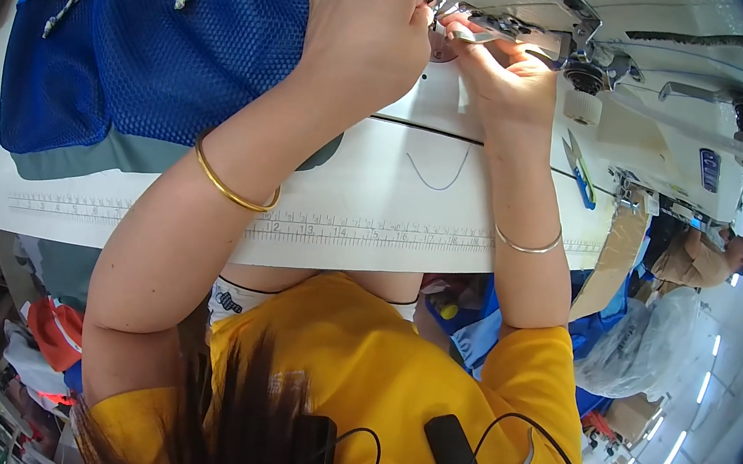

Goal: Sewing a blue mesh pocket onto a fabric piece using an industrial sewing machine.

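Observation:
At the top, my left hand [370, 30] is curled with its fingertips pinched beside the needle area of a white sewing machine [682, 151]; what they hold is hidden. My right hand [507, 90] reaches up to the metal presser-foot parts [511, 27], thumb and fingers closed around a small pale piece that I cannot make out. A blue mesh bag [179, 56] with drawcords and grey-green backing lies left of my hands, partly behind my left forearm. A loose thread [434, 184] lies on the white worktop [63, 220] between my forearms.
Scissors [585, 180] lie right of my right forearm. A printed ruler strip [343, 230] runs along the near edge. A co-worker [696, 261] is at the far right, above a clear plastic bag [633, 351]. Red fabric [53, 331] sits below the worktop at left.

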Available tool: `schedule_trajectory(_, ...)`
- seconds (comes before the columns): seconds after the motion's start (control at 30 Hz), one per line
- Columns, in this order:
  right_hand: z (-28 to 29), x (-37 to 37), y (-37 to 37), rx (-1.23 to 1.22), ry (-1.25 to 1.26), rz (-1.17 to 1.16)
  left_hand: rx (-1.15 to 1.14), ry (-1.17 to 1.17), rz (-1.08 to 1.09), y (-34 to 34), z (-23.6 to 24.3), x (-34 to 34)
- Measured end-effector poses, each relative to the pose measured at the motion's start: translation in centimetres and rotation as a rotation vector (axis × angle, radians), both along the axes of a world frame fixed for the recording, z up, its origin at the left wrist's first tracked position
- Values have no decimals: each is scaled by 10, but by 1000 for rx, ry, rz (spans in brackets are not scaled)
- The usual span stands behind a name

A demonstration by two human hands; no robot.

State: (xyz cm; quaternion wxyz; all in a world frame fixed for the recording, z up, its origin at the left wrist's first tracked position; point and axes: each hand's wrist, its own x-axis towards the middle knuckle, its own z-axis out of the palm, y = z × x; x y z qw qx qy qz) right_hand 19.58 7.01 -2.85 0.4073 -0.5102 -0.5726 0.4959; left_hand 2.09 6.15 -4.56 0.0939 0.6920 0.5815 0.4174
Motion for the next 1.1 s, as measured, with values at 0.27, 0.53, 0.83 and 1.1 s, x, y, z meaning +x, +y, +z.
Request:
schedule_trajectory(0.27, -8, 9, 3, 241, -166, 124, -27, 14, 29, -1, 3, 2)
schedule_trajectory(0.53, -2, 5, 2, 73, -147, 94, -33, 33, 32, 0, 3, 2)
schedule_trajectory(0.83, -5, 2, 4, 176, -121, 34, 18, -4, -3, 4, 0, -1)
schedule_trajectory(1.1, 1, 0, 0, 96, -107, 4, -51, -39, -45, 6, 5, -3)
